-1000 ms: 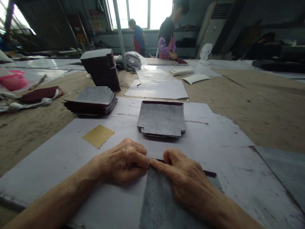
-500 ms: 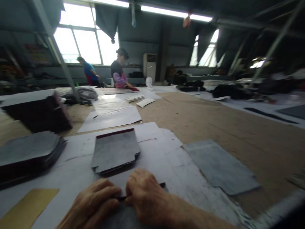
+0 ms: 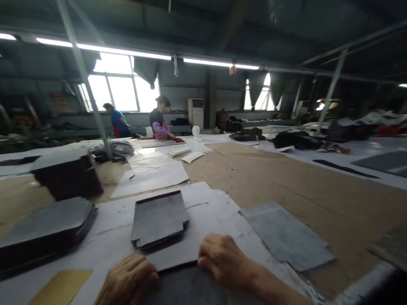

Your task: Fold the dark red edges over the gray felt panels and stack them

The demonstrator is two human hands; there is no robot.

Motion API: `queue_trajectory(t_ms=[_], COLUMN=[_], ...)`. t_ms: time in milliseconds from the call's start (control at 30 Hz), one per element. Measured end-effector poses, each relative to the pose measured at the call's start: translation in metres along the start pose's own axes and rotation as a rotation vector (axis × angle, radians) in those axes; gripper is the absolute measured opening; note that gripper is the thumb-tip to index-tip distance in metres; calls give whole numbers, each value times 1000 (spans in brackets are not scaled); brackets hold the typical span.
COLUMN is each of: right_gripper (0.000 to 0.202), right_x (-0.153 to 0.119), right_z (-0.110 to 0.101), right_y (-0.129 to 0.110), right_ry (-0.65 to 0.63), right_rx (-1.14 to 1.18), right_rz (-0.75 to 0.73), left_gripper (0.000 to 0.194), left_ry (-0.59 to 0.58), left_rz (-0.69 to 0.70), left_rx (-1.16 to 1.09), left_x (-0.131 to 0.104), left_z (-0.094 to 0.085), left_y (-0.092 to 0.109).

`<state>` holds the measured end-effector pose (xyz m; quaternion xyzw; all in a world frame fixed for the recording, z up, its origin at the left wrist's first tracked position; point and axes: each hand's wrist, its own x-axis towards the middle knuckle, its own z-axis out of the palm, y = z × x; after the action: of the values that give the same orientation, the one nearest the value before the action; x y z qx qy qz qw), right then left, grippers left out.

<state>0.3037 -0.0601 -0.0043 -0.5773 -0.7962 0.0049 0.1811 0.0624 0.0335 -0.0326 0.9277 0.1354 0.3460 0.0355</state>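
A dark grey sheet-like panel (image 3: 187, 286) lies at the bottom of the view, its far edge showing as a thin black strip. My left hand (image 3: 129, 279) is closed at the left end of that edge, fingers curled. At the right end, my right hand (image 3: 222, 258) pinches the same edge between thumb and fingers. Just beyond my hands sits a small stack of grey panels (image 3: 160, 218) with a dark red folded strip along the far edge. The near part of the held panel is cut off by the frame.
To the left stand a stack of grey pieces (image 3: 54, 220) and a taller dark stack (image 3: 68, 173). A tan card (image 3: 60, 288) lies at lower left. One grey panel (image 3: 288, 237) rests at right. White paper (image 3: 117, 220) covers the near table. Two people (image 3: 162, 120) stand across it.
My right hand has slid right along the panel's edge, away from my left hand, baring more of the dark strip. The camera has tilted up, so the scene sits lower.
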Motion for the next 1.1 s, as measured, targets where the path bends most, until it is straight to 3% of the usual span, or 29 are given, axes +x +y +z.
queue_trajectory(t_ms=[167,300,433,567,667,800,933,1100], right_gripper=[11,15,16,22,19,13,22,19], right_x=[-17,-10,19,76,124,162,168,170], right_z=[-7,-20,-63,-95,-80,-34,-8,-1], right_y=[3,-3,-2,10,25,42,50,48], right_ry=[10,-25,-137,-169,-64,71,110,148], right_rx=[101,257,423,407,211,38,-46,-79], right_rz=[113,217,193,141,190,239,221,213], left_gripper=[19,22,30,34,30,23,21,16], left_ry=[-53,-19,-31,-113,-107,-30,52,109], left_rz=[-22,-134,-327,-464,-528,-571,-538,-476], left_rx=[-11,-83,-211,-177,-38,146,276,336], left_x=[8,8,22,61,86,90,80,76], left_z=[-3,-10,-39,-72,-70,-37,-16,-13], left_y=[9,13,12,-18,-57,-96,-108,-115])
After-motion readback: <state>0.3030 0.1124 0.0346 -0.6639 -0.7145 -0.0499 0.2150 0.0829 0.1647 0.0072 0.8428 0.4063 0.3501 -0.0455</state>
